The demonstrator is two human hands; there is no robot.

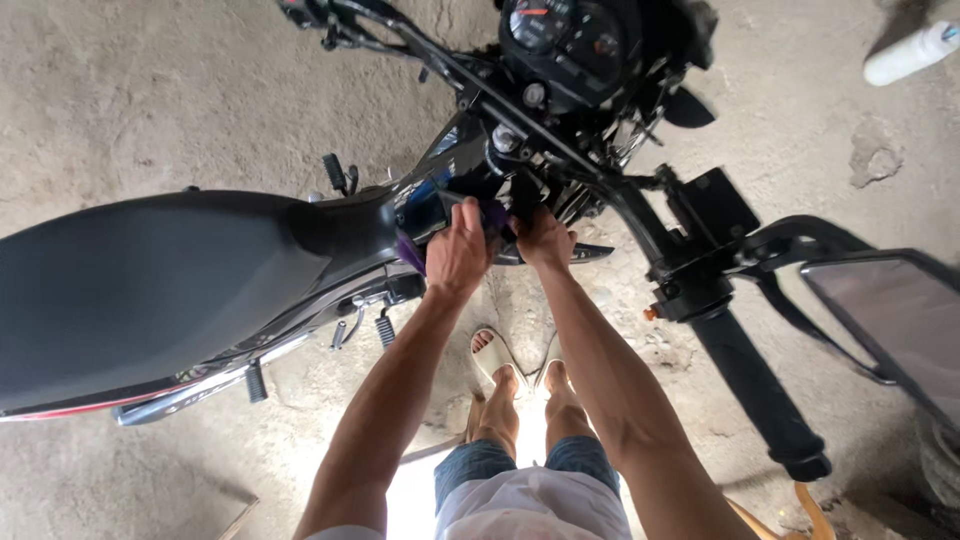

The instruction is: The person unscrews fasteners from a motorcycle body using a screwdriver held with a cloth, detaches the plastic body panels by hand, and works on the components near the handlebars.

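We're looking down over a black motorcycle (330, 240) parked on a rough concrete floor (150, 100). Both our hands are at the front of the fuel tank (425, 195), just behind the steering head.

Our left hand (458, 250) sits on the tank's near side, fingers curled and closed over a purple cloth (408, 250); a bit of purple also shows past the fingertips at (495, 213). Our right hand (545, 240) is just beside it, nearly touching, reaching up under the handlebar (560, 150). Its fingers point away from us into the gap below the bar, and we cannot tell whether they grip anything there; the tips are hidden.

Key relation: the cloth lies directly under the left palm, trailing back toward the seat (130, 290). The left hand has it; the right is only near its front end. The tank's long axis runs left to right in view, seat at left, instrument cluster (565, 40) at upper right.

The right handlebar grip (760, 400) and a mirror (895, 320) hang toward us at right, well apart from both hands. A white bottle (910, 52) lies on the floor at the top right. Our sandalled feet (525, 375) stand below, beside the bike. The surface is dusty, cracked concrete, in dim light.
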